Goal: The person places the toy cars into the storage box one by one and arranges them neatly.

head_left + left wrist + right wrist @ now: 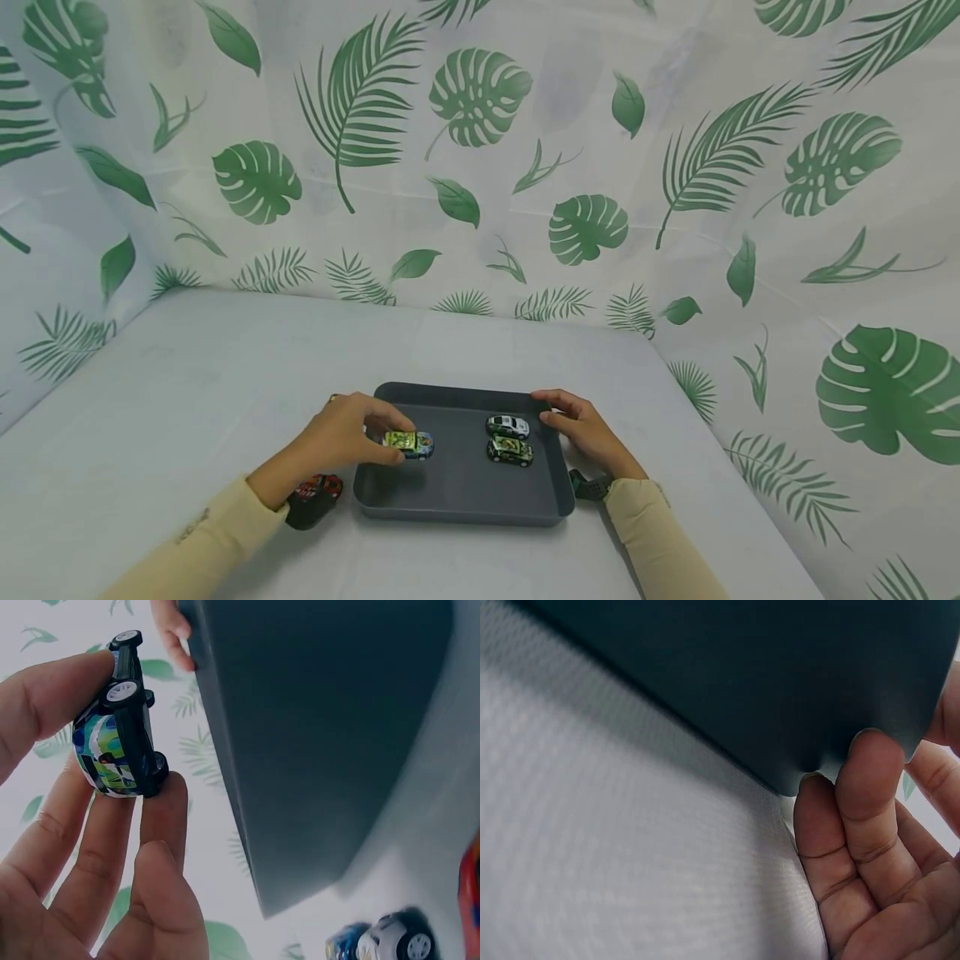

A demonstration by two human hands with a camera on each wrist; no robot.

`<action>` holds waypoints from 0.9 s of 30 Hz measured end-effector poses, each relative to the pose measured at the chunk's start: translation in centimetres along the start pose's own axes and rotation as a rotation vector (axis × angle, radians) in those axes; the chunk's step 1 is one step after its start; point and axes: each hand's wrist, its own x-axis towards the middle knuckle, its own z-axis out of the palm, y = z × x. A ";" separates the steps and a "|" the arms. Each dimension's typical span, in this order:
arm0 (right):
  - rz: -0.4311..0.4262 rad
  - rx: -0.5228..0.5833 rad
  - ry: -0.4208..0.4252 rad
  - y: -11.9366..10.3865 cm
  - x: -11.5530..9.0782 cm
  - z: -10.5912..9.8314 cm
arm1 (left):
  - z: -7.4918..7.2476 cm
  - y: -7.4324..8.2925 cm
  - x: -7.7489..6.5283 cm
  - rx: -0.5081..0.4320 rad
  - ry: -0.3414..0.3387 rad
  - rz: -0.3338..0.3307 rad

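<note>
My left hand [347, 432] pinches a small yellow-green and blue toy car [417, 446] over the left side of a grey rectangular tray [459, 493]. The left wrist view shows the car [112, 746] tipped on its side between thumb and fingertips. At the tray's upper right corner, my right hand [591, 429] grips the rim. In the right wrist view, several fingertips [870, 780] press against the tray's outer wall [727, 682]. Inside the tray, toward the right, a white toy car [507, 427] lies just behind a black and green one [510, 451].
A red and black toy car [328, 484] is on the table below my left wrist, partly hidden. Another white and blue toy car [386, 941] shows at the bottom of the left wrist view. Leaf-printed white cloth [510, 167] hangs around the white table [225, 358].
</note>
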 end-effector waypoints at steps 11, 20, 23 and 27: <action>0.000 -0.002 0.003 -0.1 0.1 0.0 | 1.4 1.0 0.1 0.009 -0.009 -0.004; -0.013 0.012 -0.006 -0.2 0.1 0.0 | 2.9 1.6 0.9 0.016 -0.007 -0.003; -0.013 0.015 -0.007 -0.1 0.1 0.0 | 3.3 1.9 1.0 0.019 -0.002 -0.012; -0.017 0.017 -0.011 0.1 0.1 -0.1 | 4.1 2.3 1.1 0.022 0.002 -0.030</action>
